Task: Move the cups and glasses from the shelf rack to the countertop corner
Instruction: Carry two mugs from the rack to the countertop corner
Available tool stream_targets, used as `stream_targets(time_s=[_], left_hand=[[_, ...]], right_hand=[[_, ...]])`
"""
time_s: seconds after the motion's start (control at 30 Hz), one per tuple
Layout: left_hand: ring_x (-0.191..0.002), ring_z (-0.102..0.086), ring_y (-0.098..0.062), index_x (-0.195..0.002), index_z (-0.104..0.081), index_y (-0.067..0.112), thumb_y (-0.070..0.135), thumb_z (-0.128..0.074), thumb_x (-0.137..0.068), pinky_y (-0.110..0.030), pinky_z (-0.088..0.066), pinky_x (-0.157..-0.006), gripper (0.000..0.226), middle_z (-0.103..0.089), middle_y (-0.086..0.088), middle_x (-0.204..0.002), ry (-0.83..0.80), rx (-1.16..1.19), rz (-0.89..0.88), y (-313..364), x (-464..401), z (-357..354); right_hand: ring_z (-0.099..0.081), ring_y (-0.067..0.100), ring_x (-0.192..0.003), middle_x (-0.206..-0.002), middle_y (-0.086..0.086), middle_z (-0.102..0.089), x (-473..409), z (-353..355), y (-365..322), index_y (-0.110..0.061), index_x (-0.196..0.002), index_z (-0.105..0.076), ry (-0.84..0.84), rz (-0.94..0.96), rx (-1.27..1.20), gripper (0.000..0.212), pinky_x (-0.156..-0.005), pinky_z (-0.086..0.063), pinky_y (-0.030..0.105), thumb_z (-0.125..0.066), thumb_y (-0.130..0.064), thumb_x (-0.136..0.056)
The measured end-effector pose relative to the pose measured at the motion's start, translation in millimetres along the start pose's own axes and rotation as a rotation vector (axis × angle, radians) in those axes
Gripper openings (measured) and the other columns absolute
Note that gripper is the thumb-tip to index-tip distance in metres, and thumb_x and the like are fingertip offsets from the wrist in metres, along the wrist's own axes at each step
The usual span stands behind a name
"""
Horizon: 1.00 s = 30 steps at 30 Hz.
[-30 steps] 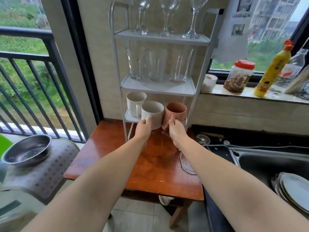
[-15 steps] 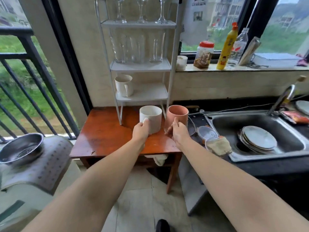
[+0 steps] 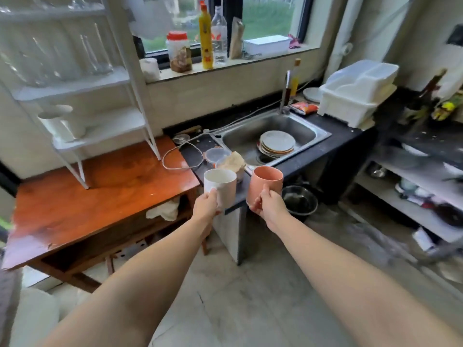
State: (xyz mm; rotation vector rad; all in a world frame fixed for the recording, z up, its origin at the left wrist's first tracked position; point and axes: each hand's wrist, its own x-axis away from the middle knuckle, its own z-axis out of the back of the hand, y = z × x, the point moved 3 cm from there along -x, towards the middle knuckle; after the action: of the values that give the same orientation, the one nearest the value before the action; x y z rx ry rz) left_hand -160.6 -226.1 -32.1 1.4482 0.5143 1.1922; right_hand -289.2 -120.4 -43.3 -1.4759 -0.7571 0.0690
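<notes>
My left hand (image 3: pixel 206 207) grips a white mug (image 3: pixel 220 185) by its near side, held upright in the air beyond the wooden table's right edge. My right hand (image 3: pixel 266 206) grips a pink mug (image 3: pixel 266 184) the same way, level with the white one, in front of the black countertop (image 3: pixel 348 130). The white shelf rack (image 3: pixel 130 78) stands on the wooden table (image 3: pixel 75 196) at the left. One white mug (image 3: pixel 64 122) remains on its bottom shelf, and blurred clear glasses (image 3: pixel 95 53) stand on the shelf above.
A steel sink (image 3: pixel 238 144) holds stacked plates (image 3: pixel 276 144). A white dish rack (image 3: pixel 355 93) sits on the counter at the right. Bottles and a jar (image 3: pixel 178 51) line the windowsill. A metal bowl (image 3: pixel 299 200) lies on the floor under the counter. Open shelves stand far right.
Both hands have carried their mugs away from the rack and rightward past the table's edge, toward the sink counter. The view has swung right.
</notes>
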Motion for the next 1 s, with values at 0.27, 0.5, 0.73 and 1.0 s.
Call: stream_targets(time_s=[0.27,0.5,0.73,1.0], left_hand=[[-0.087,-0.054,-0.023,-0.118,-0.058,-0.001,0.030,-0.041,-0.099,-0.040,-0.052,-0.084,0.040,-0.058,-0.019,-0.110,-0.269,-0.110,0.008,-19.4,76.9,-177.7],[-0.074,-0.054,-0.022,-0.115,-0.058,-0.002,0.024,-0.043,-0.099,-0.026,-0.046,-0.060,0.034,-0.051,-0.014,-0.100,-0.496,-0.179,0.019,-54.1,195.9,-371.3],[-0.073,-0.049,-0.015,-0.112,-0.060,0.000,0.025,-0.045,-0.098,-0.022,-0.051,-0.061,0.033,-0.049,-0.010,-0.095,-0.707,-0.153,0.119,-76.5,288.6,-521.0],[-0.095,-0.049,-0.022,-0.127,-0.054,0.000,0.026,-0.042,-0.099,-0.022,-0.050,-0.066,0.040,-0.048,-0.009,-0.107,-0.880,-0.245,0.097,-75.9,337.6,-656.9]], right_hand=[[-0.045,0.021,-0.050,-0.055,0.008,-0.043,14.2,219.5,10.1,-0.007,-0.055,-0.042,0.323,-0.058,-0.091,0.058,-0.056,-0.050,0.033,-0.032,-0.038,-0.103],[-0.049,0.019,-0.039,-0.055,0.008,-0.045,53.5,443.9,16.4,-0.008,-0.058,-0.042,0.556,-0.072,-0.138,0.057,-0.084,-0.055,0.048,-0.027,-0.039,-0.103],[-0.046,0.020,-0.051,-0.061,0.008,-0.042,93.2,601.5,18.8,-0.009,-0.070,-0.045,0.781,-0.083,-0.232,0.045,-0.069,-0.054,0.046,-0.031,-0.035,-0.104],[-0.047,0.020,-0.056,-0.065,0.009,-0.043,96.3,735.4,18.6,-0.004,-0.096,-0.050,0.954,-0.093,-0.444,0.035,-0.064,-0.054,0.045,-0.039,-0.037,-0.101]])
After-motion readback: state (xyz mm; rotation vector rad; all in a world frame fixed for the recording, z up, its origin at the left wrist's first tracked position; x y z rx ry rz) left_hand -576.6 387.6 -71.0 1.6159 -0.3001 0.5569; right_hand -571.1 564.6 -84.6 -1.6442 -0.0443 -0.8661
